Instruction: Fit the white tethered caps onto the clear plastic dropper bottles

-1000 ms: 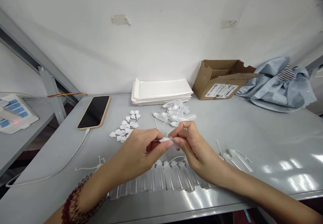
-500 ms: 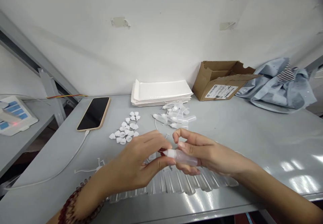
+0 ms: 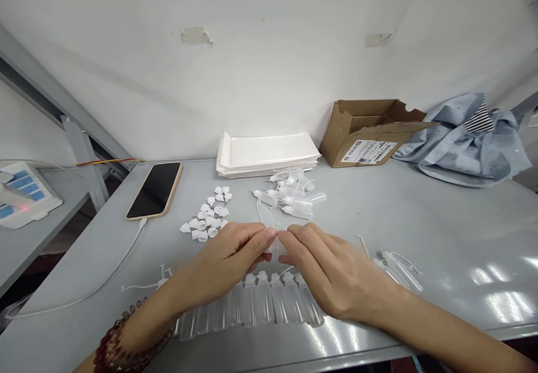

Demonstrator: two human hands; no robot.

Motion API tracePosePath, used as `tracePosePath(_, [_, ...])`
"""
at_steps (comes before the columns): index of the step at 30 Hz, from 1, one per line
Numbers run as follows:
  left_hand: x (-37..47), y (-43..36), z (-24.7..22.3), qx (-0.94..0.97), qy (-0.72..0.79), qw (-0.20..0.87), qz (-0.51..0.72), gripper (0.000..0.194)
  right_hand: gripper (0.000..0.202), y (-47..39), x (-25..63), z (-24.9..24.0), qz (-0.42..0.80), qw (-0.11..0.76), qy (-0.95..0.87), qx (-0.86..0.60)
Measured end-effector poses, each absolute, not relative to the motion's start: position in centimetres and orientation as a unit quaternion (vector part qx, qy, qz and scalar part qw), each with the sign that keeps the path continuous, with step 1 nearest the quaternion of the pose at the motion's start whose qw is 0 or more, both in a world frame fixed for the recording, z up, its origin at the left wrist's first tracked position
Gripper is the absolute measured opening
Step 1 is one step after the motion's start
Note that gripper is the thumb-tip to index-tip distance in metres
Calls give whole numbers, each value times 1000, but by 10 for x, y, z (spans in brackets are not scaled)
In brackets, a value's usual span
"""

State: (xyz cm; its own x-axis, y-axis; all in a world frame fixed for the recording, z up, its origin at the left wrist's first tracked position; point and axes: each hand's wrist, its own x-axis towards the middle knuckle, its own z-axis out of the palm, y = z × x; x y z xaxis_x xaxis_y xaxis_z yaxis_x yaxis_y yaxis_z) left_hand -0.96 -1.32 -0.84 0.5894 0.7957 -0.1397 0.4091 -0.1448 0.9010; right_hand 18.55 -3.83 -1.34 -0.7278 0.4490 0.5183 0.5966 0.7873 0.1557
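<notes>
My left hand point(image 3: 240, 254) and my right hand point(image 3: 321, 266) meet at the middle of the desk, both closed with fingertips almost touching. Between them shows a translucent plastic squeeze bottle point(image 3: 275, 245), mostly covered by the fingers; its tip is hidden. Just below the hands lies a row of clear empty bottles point(image 3: 258, 303) with their necks pointing away from me. White needle-tip caps point(image 3: 209, 216) are scattered to the left, beyond my left hand. Farther back is a pile of bottles fitted with needle tips point(image 3: 296, 196).
A phone point(image 3: 155, 190) on a charging cable lies at left. White flat boxes or envelopes point(image 3: 269, 151) are stacked by the wall, beside an open cardboard box point(image 3: 372, 134) and blue cloth point(image 3: 458, 143). A few bottles point(image 3: 399, 269) lie right of my right forearm.
My right hand has turned palm-down and moved in against my left hand. The bottle, plainly seen before with its white tip, is now mostly hidden by my fingers.
</notes>
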Motion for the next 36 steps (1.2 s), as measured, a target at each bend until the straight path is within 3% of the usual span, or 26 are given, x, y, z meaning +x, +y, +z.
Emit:
tracePosePath(2, [-8,-15,-8,752,413,472,201,46,19,-40,186,-15,-143,240,-911,-302])
tracePosePath(4, [-6,-17,-10,799,410,372,235,38,20,-40,187,-14,-51,258,-904,-336])
tracePosePath(8, [-6,-19,-16,867,339,187,315,26,22,-37,192,-2,328,252,-816,-403])
tracePosePath(12, [-9,-23,-17,881,298,164,328,23,29,-26,199,5,691,193,-601,-353])
tracePosePath(17, [-10,-26,-18,897,268,98,339,13,30,-14,205,-3,836,139,-452,-277])
tracePosePath(21, [-16,-14,-12,872,325,185,315,16,32,-11,200,-1,729,160,-573,-338])
tracePosePath(25, [-34,11,-6,774,507,232,301,27,24,8,191,-6,280,209,-796,-494])
tracePosePath(28, [-52,28,-8,774,583,177,175,27,22,32,185,-15,36,137,-828,-543])
tracePosePath(33, [-66,37,-14,786,586,189,53,21,27,38,179,-14,-16,112,-822,-559])
tracePosePath(36, [-62,32,-14,786,595,170,14,21,21,20,174,-9,47,112,-840,-529])
